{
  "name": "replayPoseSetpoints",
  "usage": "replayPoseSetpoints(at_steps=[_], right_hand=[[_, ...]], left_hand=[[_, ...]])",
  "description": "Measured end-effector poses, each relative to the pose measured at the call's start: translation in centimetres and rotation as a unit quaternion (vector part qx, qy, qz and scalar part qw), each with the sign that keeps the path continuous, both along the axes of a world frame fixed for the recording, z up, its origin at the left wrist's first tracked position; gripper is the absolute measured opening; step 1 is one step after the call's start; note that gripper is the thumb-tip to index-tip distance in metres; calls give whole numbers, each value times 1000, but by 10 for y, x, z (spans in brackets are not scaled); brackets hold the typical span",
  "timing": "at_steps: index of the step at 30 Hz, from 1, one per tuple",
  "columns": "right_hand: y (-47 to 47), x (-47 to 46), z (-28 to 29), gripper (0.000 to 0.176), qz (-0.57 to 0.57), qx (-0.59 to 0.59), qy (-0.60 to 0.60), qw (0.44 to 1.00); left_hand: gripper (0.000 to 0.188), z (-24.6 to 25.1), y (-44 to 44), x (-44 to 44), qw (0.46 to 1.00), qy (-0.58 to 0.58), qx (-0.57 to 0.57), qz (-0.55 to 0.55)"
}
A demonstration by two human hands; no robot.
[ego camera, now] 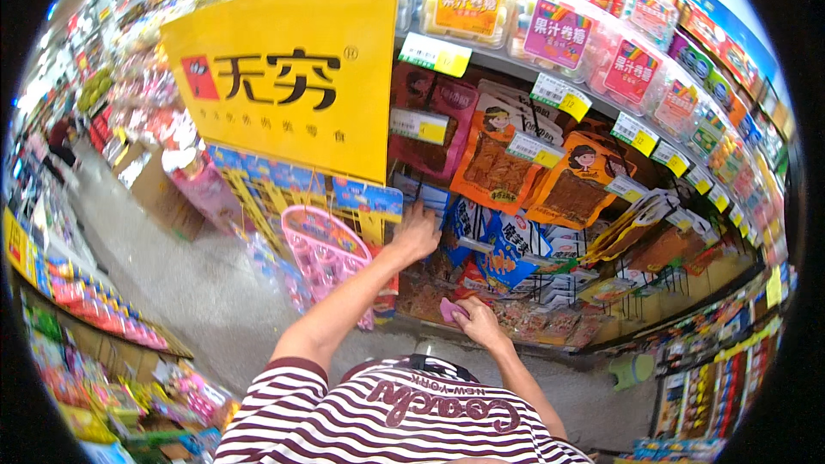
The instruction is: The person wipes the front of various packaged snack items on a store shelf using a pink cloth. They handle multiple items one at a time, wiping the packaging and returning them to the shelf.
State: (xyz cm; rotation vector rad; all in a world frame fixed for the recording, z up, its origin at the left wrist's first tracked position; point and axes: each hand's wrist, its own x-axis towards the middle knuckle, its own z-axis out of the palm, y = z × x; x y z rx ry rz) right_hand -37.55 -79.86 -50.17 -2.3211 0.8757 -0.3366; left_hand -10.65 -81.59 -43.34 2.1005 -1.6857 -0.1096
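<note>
My left hand [417, 232] reaches into the display rack beside the yellow sign, near metal hooks and a pale packet [430, 198]. Its fingertips are partly lost in the shade, so whether they grip anything is unclear. Lower and to the right, my right hand [480, 322] pinches a small pink piece [447, 310], apparently cloth, by the rack's bottom shelf. Blue snack bags [509, 251] hang above that hand. Orange pouches [493, 161] with clear windows hang higher up, behind price tags [537, 149].
A large yellow sign [283, 77] juts out at the left, with a pink hanging toy pack [329, 245] below it. Clear candy tubs [464, 9] line the upper shelf. A cardboard box [158, 190] stands by the aisle floor [225, 309]; people [61, 142] are farther off.
</note>
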Motion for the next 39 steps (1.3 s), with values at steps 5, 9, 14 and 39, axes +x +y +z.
replayPoseSetpoints(at_steps=[5,9,14,39], right_hand=[[-2,34,-5,34,-42,-6,-20,999],[-4,58,-16,34,-87,-4,-56,995],[-3,88,-29,33,-143,-22,-85,986],[-107,189,-131,31,-334,231,-352,844]], left_hand=[[63,4,9,7,998,21,35,-48],[64,5,16,9,993,61,65,-81],[63,9,21,17,989,90,58,-102],[61,5,23,22,982,122,85,-119]])
